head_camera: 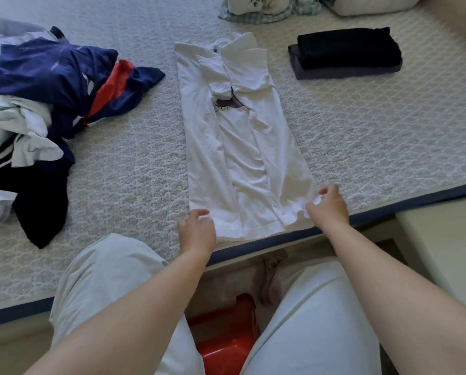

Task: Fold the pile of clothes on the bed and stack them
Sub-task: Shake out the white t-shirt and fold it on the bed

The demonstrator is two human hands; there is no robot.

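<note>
A bed point(361, 136) with a pale quilted cover and a dark blue edge band fills most of the frame, its near edge running from the lower left up toward the right. At the left of the frame sprawls the unfolded pile of clothes point(37, 109): navy, white and red pieces heaped loosely together.

In the centre lies the white shirt point(242, 147), both sides folded inward so it forms a long narrow strip. Its long axis runs from the near edge of the bed away toward the top of the frame, leaning slightly left as it goes; the collar end points to the top, the hem to the bottom, close to the bed's edge. A dark print shows where the folded sides part, in the upper half.

In the upper right sits the folded stack point(345, 54), a black piece on top of a dark grey one, well apart from the shirt. A checked cloth point(253, 16) and a pillow point(372, 5) lie along the top edge.

Below the bed, between the person's pale trouser legs, a red object point(226, 336) shows.

The left hand point(198, 228) pinches the hem's left corner with curled fingers; the right hand point(329, 203) pinches the hem's right corner.
</note>
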